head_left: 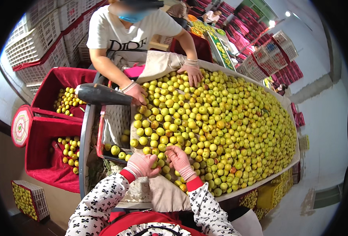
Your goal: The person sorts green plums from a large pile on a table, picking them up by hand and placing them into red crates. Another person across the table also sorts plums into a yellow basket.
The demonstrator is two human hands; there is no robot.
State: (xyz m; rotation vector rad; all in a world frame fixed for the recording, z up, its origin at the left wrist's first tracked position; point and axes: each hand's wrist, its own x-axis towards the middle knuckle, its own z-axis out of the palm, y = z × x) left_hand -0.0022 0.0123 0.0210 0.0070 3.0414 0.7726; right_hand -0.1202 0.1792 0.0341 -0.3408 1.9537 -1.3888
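Observation:
My left hand (142,165), in a striped pink knit glove, curls at the near left edge of a broad bed of small round yellow-green fruits (221,124), some blushed red. Fruits lie by its thumb and fingertips; whether it grips one is hard to see. To its right my right hand (179,161), gloved alike, reaches down onto the fruits with bent fingers. Its palm side is hidden. Beneath my wrists, a beige cloth (169,194) hangs over the table's near edge. Left of the bed is a black tray with a perforated white surface (116,125), a few fruits along its near side.
Opposite, a masked person (132,32) works the same fruits with gloved hands. A black blower-like device (104,94) juts over the tray. Two red-lined bins (54,159) holding fruits stand left. Stacked white crates (32,44) rise behind them. A fruit-filled crate (39,203) sits lower left.

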